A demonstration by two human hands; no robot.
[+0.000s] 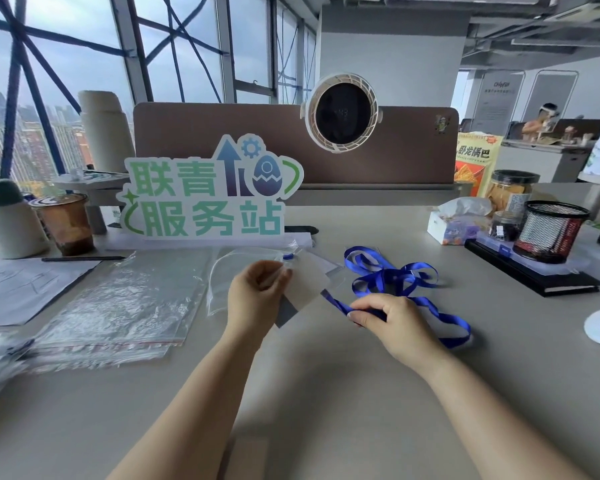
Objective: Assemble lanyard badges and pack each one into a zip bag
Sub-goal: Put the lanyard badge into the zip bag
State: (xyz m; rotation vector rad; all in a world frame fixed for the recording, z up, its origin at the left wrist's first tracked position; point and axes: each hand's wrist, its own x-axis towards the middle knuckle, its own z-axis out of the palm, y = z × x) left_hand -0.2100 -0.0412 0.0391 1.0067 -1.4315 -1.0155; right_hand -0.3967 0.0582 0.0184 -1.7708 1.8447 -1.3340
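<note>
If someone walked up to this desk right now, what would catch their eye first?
First the big green and white sign standing at the back middle of the desk, with a round white fan on the partition behind it. Then the bright blue lanyard looped on the desk right of centre: the right hand pinches one strand, the left hand holds a clear badge sleeve beside it.
</note>
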